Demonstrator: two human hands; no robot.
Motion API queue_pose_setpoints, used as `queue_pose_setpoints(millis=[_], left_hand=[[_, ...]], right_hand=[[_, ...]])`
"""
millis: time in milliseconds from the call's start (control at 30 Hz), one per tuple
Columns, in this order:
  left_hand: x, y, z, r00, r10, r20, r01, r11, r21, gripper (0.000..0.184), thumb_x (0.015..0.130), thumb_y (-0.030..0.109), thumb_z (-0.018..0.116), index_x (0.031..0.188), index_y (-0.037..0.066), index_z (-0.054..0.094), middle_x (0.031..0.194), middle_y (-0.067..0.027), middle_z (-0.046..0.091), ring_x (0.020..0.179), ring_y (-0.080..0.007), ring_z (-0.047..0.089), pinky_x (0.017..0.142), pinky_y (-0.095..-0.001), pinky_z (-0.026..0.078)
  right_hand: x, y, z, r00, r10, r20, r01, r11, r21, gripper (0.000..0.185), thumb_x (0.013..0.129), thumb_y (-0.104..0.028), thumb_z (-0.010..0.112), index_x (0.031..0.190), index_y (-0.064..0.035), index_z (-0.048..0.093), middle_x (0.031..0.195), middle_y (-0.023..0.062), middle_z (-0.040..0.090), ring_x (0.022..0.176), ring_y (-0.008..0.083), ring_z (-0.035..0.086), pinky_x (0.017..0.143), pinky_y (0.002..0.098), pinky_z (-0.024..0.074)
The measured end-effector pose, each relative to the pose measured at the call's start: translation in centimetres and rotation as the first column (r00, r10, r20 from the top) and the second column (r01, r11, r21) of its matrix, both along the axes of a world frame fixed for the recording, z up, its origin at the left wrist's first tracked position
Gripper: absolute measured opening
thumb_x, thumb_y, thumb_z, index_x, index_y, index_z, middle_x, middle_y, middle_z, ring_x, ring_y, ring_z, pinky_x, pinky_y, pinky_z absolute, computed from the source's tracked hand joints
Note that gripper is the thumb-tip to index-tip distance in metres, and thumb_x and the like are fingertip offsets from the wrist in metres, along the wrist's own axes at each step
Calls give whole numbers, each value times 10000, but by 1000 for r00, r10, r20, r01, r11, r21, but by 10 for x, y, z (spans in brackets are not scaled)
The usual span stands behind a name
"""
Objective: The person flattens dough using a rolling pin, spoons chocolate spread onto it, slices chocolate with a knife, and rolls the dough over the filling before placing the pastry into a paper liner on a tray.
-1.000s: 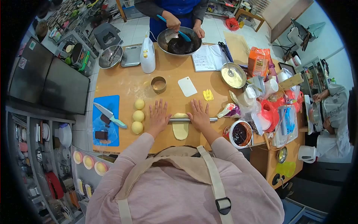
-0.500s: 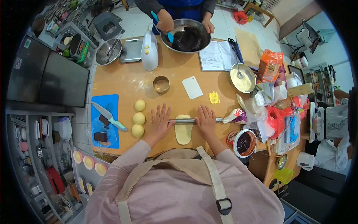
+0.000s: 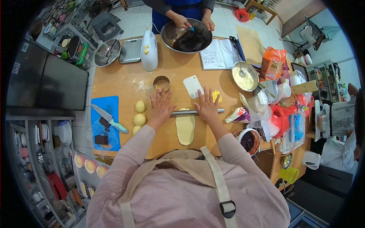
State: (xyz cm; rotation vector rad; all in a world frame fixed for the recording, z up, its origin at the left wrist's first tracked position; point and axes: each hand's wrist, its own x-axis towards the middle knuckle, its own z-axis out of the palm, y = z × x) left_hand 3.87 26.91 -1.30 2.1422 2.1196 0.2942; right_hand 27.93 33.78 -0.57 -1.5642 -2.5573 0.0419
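A metal rolling pin (image 3: 197, 111) lies across the upper end of a long flat piece of dough (image 3: 185, 130). My left hand (image 3: 161, 108) rests with fingers spread on the pin's left end, and my right hand (image 3: 207, 107) is spread flat over its right part. Left of my left hand are dough balls (image 3: 139, 119) in a column. A metal ring (image 3: 162, 84) stands just beyond my left fingertips. Near my right fingertips are a white scraper (image 3: 193, 86) and a yellow smear (image 3: 216, 96).
Across the table (image 3: 114, 85), a person's hands hold a bowl of dark mixture (image 3: 187, 36) and a spatula. A knife (image 3: 108, 118) lies on a blue board (image 3: 105, 135) at left. Bags, a tub (image 3: 248, 141) and a cream bowl (image 3: 245, 76) crowd the right.
Both hands have moved forward, away from my body, with the rolling pin, which is now nearer the dough's far end. The dough looks longer. The other person's spatula has shifted in the bowl.
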Motion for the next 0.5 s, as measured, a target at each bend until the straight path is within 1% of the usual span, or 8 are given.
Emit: queue_pose_setpoints(millis=[67,133,167,267,367,433,467,500], left_hand=[[0,2,0,1000,-15,2,15,997,70,768,943,543,448,1550,201,125,1620,-90,11,1486,-312,-61,1146,-578,-77],[1,-6,0,997,-68,23,62,979,193,771,943,555,437,1551,205,117,1621,-85,3,1487,-307,-64,1146,-575,-79],[3,-13,-1,998,-62,29,56,986,154,770,943,553,438,1551,205,117,1621,-82,4,1488,-304,-61,1147,-574,-79],[7,-30,-4,998,-49,35,48,998,31,766,944,541,447,1550,205,122,1621,-76,9,1489,-298,-52,1148,-572,-74],[7,-27,0,999,-33,14,34,997,-73,756,946,517,465,1549,202,136,1621,-77,25,1490,-299,-33,1150,-574,-63],[9,-16,17,1000,-1,-6,0,992,-123,747,948,506,470,1547,197,149,1619,-82,43,1490,-304,-15,1151,-577,-57],[7,-14,17,1000,1,-12,-2,995,-97,743,950,503,468,1546,193,153,1619,-83,49,1489,-307,-9,1150,-578,-54],[6,-11,17,1000,2,-17,-3,997,-71,739,951,501,466,1545,188,157,1618,-85,54,1489,-310,-3,1150,-580,-50]], right_hand=[[-3,4,6,1000,-8,-22,10,994,106,621,935,-468,499,1466,-173,370,1514,113,332,1421,306,263,1148,571,120],[4,-1,9,981,13,-194,-14,1000,0,557,924,-416,540,1395,-139,430,1395,117,432,1303,309,376,1085,520,231],[8,-7,10,960,18,-278,-34,998,-54,525,918,-390,560,1360,-123,460,1335,119,482,1244,310,433,1054,494,286],[19,-28,11,978,79,-194,-93,994,-62,352,879,-328,626,1134,-94,563,1114,96,555,1042,286,508,931,426,354],[21,-25,11,988,105,-112,-117,988,-104,334,873,-390,619,1005,-86,579,1026,87,566,963,272,524,888,416,388],[20,-15,11,986,136,-97,-145,985,-97,346,885,-430,596,917,-86,597,950,94,609,904,274,574,820,413,435],[18,-9,11,984,150,-91,-158,983,-90,365,892,-450,585,872,-86,606,912,98,631,874,275,598,786,412,458],[17,-4,10,989,127,-78,-137,979,-149,386,898,-466,571,837,-87,614,864,103,641,827,282,615,734,414,471]])
